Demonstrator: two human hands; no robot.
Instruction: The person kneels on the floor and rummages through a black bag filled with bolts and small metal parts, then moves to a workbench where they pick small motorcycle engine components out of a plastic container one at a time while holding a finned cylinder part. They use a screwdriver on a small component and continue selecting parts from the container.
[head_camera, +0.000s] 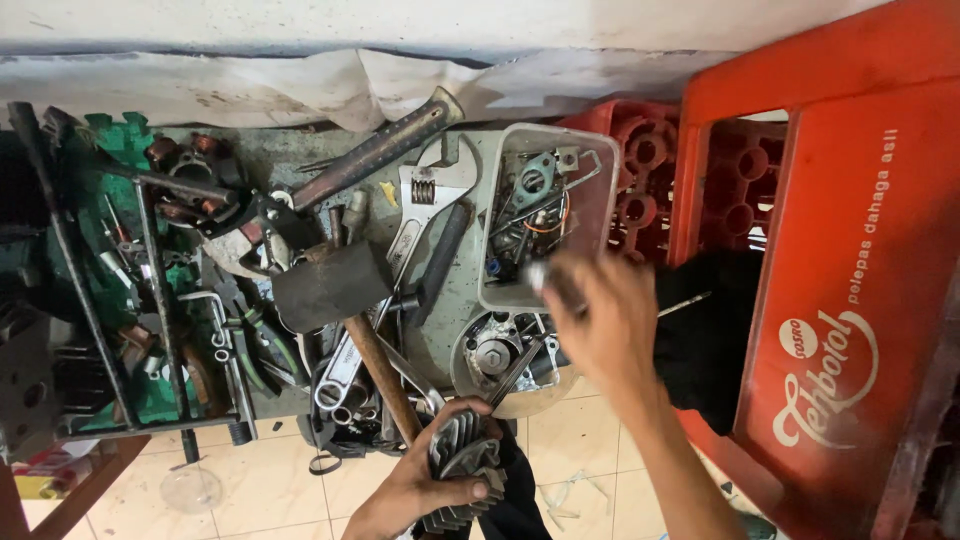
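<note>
Head view: right hand (600, 320) (blurred) hides its small tool (537, 275).

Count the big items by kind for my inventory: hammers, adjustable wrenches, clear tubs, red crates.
Hammers: 1
Adjustable wrenches: 1
Clear tubs: 1
Red crates: 2, the second lying behind
Total: 5

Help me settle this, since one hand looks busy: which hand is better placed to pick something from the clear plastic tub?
Probably the right hand: it is already at the clear plastic tub, apparently pinching a small part. The left hand grips a finned metal cylinder.
</note>
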